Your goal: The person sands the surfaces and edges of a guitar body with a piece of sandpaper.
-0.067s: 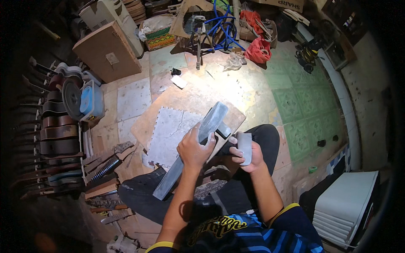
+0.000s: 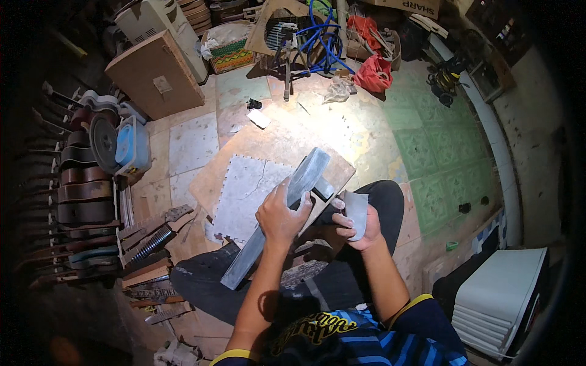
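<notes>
My left hand (image 2: 282, 213) is closed around the middle of a long, dusty grey bar shaped like a guitar neck (image 2: 310, 171). The bar slants from over my left thigh up to the right, its broad end farthest from me. A short dark block (image 2: 323, 189) juts out at the right beside that end; whether it is joined to the bar, I cannot tell. To the right, my right hand (image 2: 364, 229) grips a light grey piece of sandpaper (image 2: 356, 213), slightly curved, between thumb and fingers. Paper and bar are apart. White dust covers my fingertips.
Beneath lie a wooden board (image 2: 213, 165) and a pale, cracked foam mat (image 2: 244, 189). Guitars (image 2: 85, 193) hang in a row at the left, above loose necks and a coiled spring (image 2: 152, 243). Blue hose (image 2: 329, 46) and a red bag (image 2: 373, 73) lie beyond; a white ribbed case (image 2: 500, 299) stands right.
The sandpaper in my right hand has turned slightly and its upper edge has shifted right, so it looks wider and more curved. My left hand and the grey bar have stayed put.
</notes>
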A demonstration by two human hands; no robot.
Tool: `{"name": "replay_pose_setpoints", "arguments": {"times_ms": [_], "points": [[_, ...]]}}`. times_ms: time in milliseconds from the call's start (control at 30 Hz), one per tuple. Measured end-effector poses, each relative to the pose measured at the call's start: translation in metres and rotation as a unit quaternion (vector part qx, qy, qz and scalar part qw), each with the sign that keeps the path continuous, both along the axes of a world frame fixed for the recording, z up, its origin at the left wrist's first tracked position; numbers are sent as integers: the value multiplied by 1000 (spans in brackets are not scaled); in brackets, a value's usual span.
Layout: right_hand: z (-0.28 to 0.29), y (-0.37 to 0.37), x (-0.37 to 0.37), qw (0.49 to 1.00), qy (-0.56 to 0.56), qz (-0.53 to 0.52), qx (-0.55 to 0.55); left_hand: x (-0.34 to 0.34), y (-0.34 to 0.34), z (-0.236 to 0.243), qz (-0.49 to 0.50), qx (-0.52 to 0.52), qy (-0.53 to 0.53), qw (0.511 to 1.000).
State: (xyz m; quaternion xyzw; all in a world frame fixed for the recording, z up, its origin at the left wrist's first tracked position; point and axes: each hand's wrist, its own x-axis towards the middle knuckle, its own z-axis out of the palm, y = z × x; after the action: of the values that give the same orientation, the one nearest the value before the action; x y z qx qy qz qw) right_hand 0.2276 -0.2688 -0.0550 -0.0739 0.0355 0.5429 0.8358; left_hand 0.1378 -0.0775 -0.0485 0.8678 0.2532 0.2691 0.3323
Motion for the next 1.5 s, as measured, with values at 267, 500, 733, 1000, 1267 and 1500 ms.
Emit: {"name": "replay_pose_setpoints", "arguments": {"times_ms": [267,500,733,1000,1267,1500], "points": [[17,15,-11,791,-396,-44,-464,0,2,-4,2,2,-8,1000],[39,41,-14,358,-809,-215,-414,-2,-1,-12,-3,-4,18,1000],[32,47,-9,264,-856,-212,-391,0,-8,-18,6,22,49,999],[31,48,-11,251,-862,-212,-385,-2,-11,-10,1,-2,-13,1000],[24,49,-17,258,-848,-229,-403,-1,-10,-12,5,4,-8,1000],[26,50,-19,263,-831,-253,-420,-4,-11,-5,-16,-3,15,1000]]}}
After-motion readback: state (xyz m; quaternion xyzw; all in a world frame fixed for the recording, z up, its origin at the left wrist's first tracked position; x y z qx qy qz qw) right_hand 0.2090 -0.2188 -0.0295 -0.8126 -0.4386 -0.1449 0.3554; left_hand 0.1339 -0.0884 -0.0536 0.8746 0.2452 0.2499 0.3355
